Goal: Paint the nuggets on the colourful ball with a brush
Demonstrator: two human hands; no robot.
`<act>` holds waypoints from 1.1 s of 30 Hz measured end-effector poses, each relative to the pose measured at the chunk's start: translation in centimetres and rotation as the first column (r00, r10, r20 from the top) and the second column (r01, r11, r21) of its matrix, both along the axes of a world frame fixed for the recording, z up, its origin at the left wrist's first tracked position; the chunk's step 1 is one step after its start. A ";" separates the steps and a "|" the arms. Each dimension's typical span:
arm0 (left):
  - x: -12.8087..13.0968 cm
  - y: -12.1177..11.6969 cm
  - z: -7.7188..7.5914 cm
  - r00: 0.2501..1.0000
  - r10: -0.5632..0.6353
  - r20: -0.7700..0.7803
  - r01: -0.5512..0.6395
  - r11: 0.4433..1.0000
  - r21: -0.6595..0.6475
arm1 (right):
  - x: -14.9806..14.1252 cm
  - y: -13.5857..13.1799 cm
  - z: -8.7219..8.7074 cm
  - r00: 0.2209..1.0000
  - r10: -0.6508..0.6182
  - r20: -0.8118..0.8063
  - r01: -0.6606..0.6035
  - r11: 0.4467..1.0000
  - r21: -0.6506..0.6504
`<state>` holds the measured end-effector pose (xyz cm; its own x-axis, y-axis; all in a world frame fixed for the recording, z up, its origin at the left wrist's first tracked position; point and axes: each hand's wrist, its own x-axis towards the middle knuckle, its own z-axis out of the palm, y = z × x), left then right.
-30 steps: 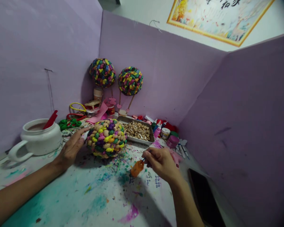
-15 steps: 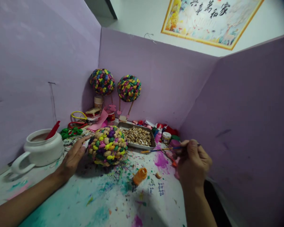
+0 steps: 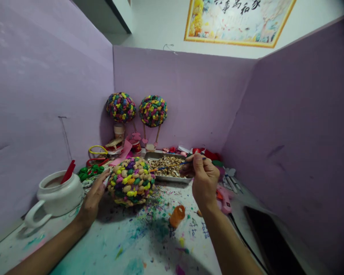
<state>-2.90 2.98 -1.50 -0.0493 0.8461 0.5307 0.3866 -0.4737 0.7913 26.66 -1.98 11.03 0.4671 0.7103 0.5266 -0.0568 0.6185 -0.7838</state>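
A ball (image 3: 131, 187) covered in shell-like pieces, some painted yellow, green, purple and pink and others bare tan, rests on the paint-stained table. My left hand (image 3: 93, 200) holds it at its left side, fingers stretched along the edge; something small and whitish shows at the fingertips. Pinched in my right hand (image 3: 203, 177) is a thin paintbrush (image 3: 167, 167), its orange tip at the ball's right side, apparently touching it. A small orange paint bottle (image 3: 177, 216) stands uncapped in front, its cap lying near my right forearm.
Behind the ball lies a metal tray (image 3: 172, 178) of broken shells. Two finished-looking coloured balls (image 3: 153, 110) stand on sticks by the purple partition (image 3: 189, 95). A white mug (image 3: 61, 198) is at left, yellow-handled scissors (image 3: 98, 149) behind it. At right are a pink glue gun (image 3: 225, 199) and a dark flat device (image 3: 271, 240).
My right hand has moved left with the paintbrush, bringing its tip from beyond the tray's front to the ball's right side. The left hand stays at the ball. The view has shifted.
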 end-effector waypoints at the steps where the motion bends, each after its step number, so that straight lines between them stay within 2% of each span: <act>1: -0.2 0.1 -0.1 1.000 0.023 -0.018 -0.023 1.000 0.020 | 0.0 -0.1 -0.1 1.000 -0.001 0.013 0.001 1.000 -0.009; 6: -0.7 0.4 -0.8 0.994 0.071 -0.083 -0.068 0.997 0.040 | 0.1 -0.5 -0.5 1.000 0.013 0.018 -0.013 0.999 -0.034; 13: -0.5 0.2 -0.8 0.998 0.051 -0.044 -0.052 0.998 -0.020 | -0.2 -0.3 -0.6 0.999 0.030 -0.025 -0.031 0.999 -0.031; 19: -0.4 0.3 -1.0 0.995 0.099 -0.030 -0.100 0.995 -0.021 | -1.5 0.5 -0.4 0.997 0.062 0.043 -0.063 0.998 0.013; 27: -0.7 0.7 -1.9 0.996 0.081 -0.030 -0.080 0.996 0.031 | -1.8 0.4 -0.5 0.996 0.034 0.084 -0.035 0.999 0.008; 33: -1.8 1.1 -2.4 0.999 0.029 -0.044 -0.029 1.000 -0.008 | -1.9 0.7 -0.8 0.993 0.074 0.088 -0.074 0.997 -0.006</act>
